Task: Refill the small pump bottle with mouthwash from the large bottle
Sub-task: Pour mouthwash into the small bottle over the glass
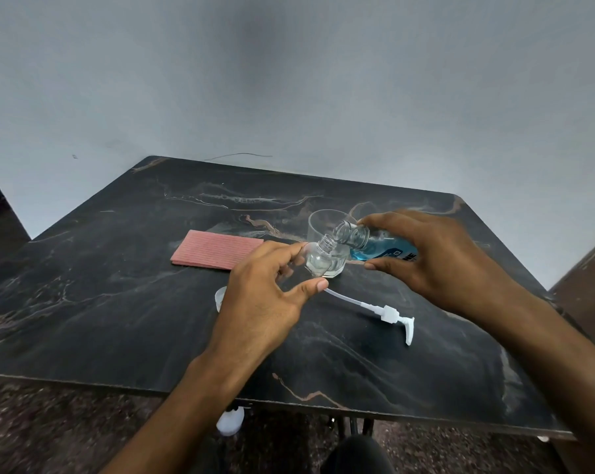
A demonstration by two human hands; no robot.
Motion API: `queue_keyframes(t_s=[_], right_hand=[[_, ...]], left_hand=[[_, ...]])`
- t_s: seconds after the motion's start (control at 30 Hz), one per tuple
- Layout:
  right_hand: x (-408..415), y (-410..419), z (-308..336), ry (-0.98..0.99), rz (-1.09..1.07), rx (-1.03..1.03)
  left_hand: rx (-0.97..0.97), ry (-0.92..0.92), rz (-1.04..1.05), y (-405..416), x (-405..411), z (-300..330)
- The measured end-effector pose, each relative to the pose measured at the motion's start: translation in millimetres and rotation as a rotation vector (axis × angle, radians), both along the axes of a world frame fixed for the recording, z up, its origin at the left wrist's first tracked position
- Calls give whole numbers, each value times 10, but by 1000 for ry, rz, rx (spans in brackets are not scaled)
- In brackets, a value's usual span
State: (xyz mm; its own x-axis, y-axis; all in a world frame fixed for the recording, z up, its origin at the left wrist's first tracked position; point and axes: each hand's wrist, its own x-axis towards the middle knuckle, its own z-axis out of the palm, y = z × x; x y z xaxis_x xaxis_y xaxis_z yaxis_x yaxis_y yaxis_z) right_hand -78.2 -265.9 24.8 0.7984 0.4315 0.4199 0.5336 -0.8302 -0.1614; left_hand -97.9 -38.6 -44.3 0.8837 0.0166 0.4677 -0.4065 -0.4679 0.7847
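Observation:
My left hand (268,292) grips the small clear bottle (318,256), tilted with its open neck up and to the right. My right hand (436,254) holds the large bottle of blue mouthwash (374,246) tipped nearly flat. Its open mouth sits just above and right of the small bottle's neck. No stream shows between them. The white pump head with its long tube (388,314) lies on the table below my right hand. A white cap (220,297) lies beside my left wrist, partly hidden.
A clear drinking glass (323,222) stands right behind the two bottles. A pink ribbed cloth (217,249) lies flat to the left on the dark marble table (118,285). A white object (230,420) sits on the floor under the front edge.

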Motion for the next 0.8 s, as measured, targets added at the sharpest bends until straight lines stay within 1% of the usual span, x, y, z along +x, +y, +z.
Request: queue_keyframes(t_s=[0.8], right_hand=[[12,0,86,-13,2,-85]], left_hand=[[-16,-16,9,-40,45,-22]])
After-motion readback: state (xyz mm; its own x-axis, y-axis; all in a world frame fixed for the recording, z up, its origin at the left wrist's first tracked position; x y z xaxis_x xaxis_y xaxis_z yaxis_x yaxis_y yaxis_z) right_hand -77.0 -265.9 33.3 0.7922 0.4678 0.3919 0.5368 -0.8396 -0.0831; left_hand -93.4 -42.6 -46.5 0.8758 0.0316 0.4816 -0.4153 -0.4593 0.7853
